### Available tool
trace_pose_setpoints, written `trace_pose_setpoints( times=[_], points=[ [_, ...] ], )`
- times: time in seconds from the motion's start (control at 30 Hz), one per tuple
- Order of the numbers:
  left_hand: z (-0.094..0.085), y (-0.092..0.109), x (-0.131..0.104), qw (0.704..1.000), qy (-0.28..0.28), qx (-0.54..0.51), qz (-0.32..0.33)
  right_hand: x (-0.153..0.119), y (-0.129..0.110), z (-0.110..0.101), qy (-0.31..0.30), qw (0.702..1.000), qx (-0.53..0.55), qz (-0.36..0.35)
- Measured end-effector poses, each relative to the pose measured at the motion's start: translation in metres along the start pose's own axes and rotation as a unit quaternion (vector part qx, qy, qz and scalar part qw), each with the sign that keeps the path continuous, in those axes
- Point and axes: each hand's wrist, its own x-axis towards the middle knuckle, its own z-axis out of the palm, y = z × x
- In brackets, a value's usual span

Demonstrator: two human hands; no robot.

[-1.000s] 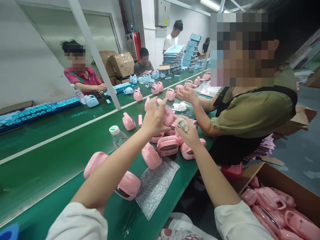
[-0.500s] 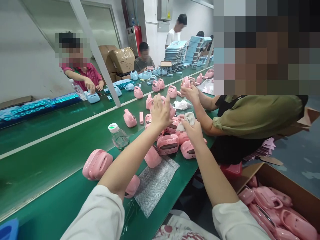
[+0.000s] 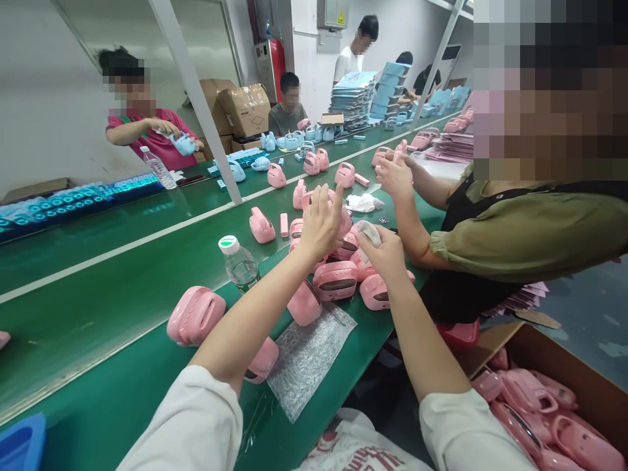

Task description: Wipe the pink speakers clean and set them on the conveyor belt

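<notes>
My left hand (image 3: 321,224) is stretched out over a cluster of pink plastic cases with handles, its fingers extended and slightly apart. Some of those cases are hidden behind it, and I cannot tell whether it touches one. My right hand (image 3: 387,252) grips a crumpled white cloth (image 3: 369,232) just right of the cluster. Below the hands sit a pink case with a dark window (image 3: 335,281) and another pink case (image 3: 304,304). A bubble-wrap sheet (image 3: 314,360) lies on the green table in front of them.
A water bottle (image 3: 240,265) stands left of my left forearm, near a pink case (image 3: 196,315). A co-worker's hands (image 3: 398,173) hold a pink part at right. A cardboard box (image 3: 534,340) of pink shells is at lower right, a blue tray (image 3: 22,445) at lower left.
The view has shifted slightly, while my hands keep nearly the same pose. Across the belt, the person in the pink shirt has lifted a blue case off the surface.
</notes>
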Motion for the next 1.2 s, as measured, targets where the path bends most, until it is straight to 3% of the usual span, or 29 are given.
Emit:
trace_pose_setpoints(
  times=[0.17,0.57,0.8,0.93,1.07,1.2],
  points=[
    [-0.003,0.005,-0.003,1.0,-0.013,0.011,0.004,-0.001,-0.005,0.012,-0.007,1.0,-0.018,-0.012],
    [0.006,0.01,-0.012,0.998,0.008,0.019,0.055,-0.051,0.014,0.01,-0.03,0.999,0.012,0.009],
    [0.019,0.0,-0.012,0.999,0.008,-0.007,0.031,-0.064,0.02,0.014,-0.045,0.998,0.018,0.026],
    [0.023,-0.006,-0.012,0.998,-0.027,-0.05,0.034,-0.068,0.024,0.013,-0.051,0.998,0.025,0.04],
    [0.014,0.0,0.001,0.996,-0.05,-0.074,0.026,-0.069,0.025,0.01,-0.051,0.997,0.025,0.056],
    [-0.004,0.02,0.02,0.999,-0.04,-0.027,0.011,-0.071,0.023,0.007,-0.025,0.995,0.014,0.096]
  ],
)
